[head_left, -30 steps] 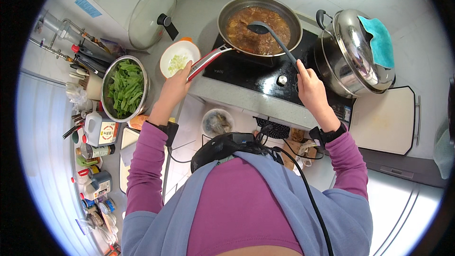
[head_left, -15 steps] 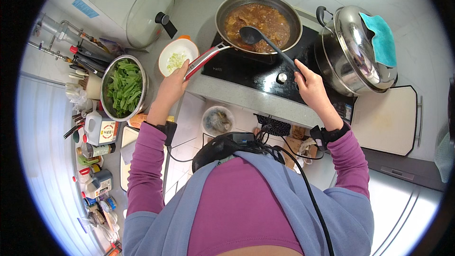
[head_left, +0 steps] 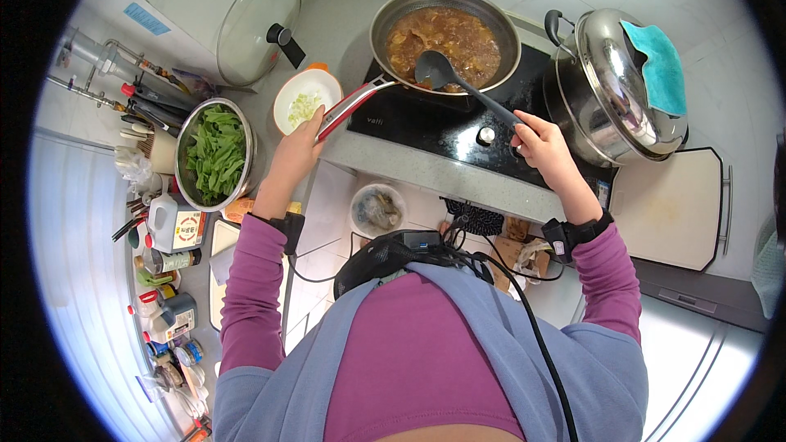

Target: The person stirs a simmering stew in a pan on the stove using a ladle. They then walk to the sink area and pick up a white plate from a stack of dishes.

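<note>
My left hand [head_left: 301, 143] is closed on the red and steel handle [head_left: 348, 106] of a frying pan [head_left: 499, 24] on the black induction cooktop [head_left: 442, 135]; the pan holds bubbling brown sauce with pieces in it [head_left: 454, 33]. My right hand [head_left: 542, 151] grips a dark grey ladle [head_left: 438, 69], whose head rests in the sauce near the pan's lower left part. Beside my left hand is a white bowl with orange handle [head_left: 286, 90] holding chopped pale green bits [head_left: 304, 105]. A steel bowl of leafy greens [head_left: 214, 147] stands further left.
A glass lid [head_left: 246, 29] leans at the back left. A large steel pot [head_left: 602, 86] with a teal cloth [head_left: 659, 74] stands right, above a cream board [head_left: 663, 213]. Bottles and jugs [head_left: 176, 225] crowd the left counter. A bin [head_left: 377, 209] is on the floor below.
The ladle head has moved toward the near side of the pan, and my right hand has shifted down and right with it. The left hand stays on the handle, shifted slightly left.
</note>
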A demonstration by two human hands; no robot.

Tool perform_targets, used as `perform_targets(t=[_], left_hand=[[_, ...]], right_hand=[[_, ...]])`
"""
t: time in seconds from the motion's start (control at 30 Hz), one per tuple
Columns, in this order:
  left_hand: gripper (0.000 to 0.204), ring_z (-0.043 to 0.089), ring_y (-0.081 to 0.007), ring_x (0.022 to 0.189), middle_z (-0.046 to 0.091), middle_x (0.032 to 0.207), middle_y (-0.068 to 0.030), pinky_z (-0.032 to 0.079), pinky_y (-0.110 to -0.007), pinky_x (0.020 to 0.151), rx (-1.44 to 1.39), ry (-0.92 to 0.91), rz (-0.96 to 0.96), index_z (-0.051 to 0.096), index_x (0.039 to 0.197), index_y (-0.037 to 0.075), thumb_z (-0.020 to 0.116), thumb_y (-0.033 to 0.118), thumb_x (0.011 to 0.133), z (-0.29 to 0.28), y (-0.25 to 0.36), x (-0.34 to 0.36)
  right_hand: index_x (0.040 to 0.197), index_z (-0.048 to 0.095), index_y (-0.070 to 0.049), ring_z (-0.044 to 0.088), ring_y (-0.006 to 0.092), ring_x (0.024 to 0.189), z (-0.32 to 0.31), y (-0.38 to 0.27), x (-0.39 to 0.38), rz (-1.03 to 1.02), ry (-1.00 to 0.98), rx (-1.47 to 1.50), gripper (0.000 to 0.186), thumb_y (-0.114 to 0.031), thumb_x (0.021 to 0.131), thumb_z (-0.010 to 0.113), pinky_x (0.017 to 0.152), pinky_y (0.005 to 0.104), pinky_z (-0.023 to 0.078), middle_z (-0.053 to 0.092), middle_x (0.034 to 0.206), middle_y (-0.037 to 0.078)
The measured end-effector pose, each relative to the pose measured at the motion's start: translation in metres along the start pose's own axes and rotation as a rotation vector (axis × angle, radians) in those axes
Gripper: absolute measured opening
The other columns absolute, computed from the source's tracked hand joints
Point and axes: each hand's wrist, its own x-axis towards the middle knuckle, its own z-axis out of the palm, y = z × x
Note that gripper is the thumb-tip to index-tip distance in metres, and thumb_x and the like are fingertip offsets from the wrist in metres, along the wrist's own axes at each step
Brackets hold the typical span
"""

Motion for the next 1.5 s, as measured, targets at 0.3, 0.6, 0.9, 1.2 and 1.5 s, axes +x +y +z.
perform_targets(t=[0.3,0.6,0.9,1.2,1.5], left_hand=[[0.070,0.061,-0.0385,0.094,0.061,0.107,-0.0190,0.050,-0.045,0.078,0.009,0.011,0.009,0.033,0.147,0.013,0.065,0.014,0.085,0.001,0.000,0.000],[0.073,0.062,-0.0388,0.094,0.060,0.109,-0.0190,0.050,-0.046,0.079,0.036,-0.024,-0.089,0.030,0.149,0.017,0.066,0.016,0.085,-0.002,0.007,-0.003],[0.081,0.054,-0.0343,0.108,0.053,0.123,-0.0156,0.047,-0.043,0.090,0.069,-0.030,-0.144,0.026,0.150,0.011,0.069,0.013,0.082,-0.006,0.022,-0.006],[0.080,0.046,-0.0363,0.120,0.045,0.135,-0.0177,0.040,-0.042,0.101,0.144,0.220,-0.039,0.030,0.148,0.006,0.069,0.006,0.078,-0.014,0.032,-0.031],[0.067,0.052,-0.0358,0.113,0.052,0.125,-0.0192,0.043,-0.041,0.097,0.090,0.274,-0.186,0.033,0.147,0.006,0.062,0.006,0.087,-0.033,0.024,-0.072]], right_hand=[[0.134,0.051,0.003,0.046,0.0043,0.057,-0.010,-0.011,-0.001,0.016,-0.076,-0.023,0.044,-0.018,0.096,0.053,0.050,0.0197,0.037,0.058,0.073,-0.001],[0.128,0.054,0.004,0.065,0.0216,0.068,0.002,0.000,-0.001,-0.286,0.081,-0.434,0.038,-0.013,0.094,0.055,0.064,0.0327,0.050,0.065,0.076,0.018],[0.124,0.055,0.005,0.066,0.0360,0.078,-0.009,0.004,0.008,-0.474,0.136,-0.526,0.035,-0.007,0.091,0.058,0.070,0.0386,0.051,0.064,0.088,0.026],[0.124,0.055,0.004,0.061,0.0403,0.073,-0.021,0.004,0.010,-0.604,0.044,-0.626,0.037,-0.006,0.089,0.059,0.066,0.0442,0.048,0.061,0.082,0.024],[0.126,0.055,0.004,0.066,0.0291,0.067,-0.029,-0.003,0.009,-0.399,-0.034,-0.524,0.038,-0.010,0.092,0.057,0.062,0.0355,0.050,0.065,0.078,0.023]])
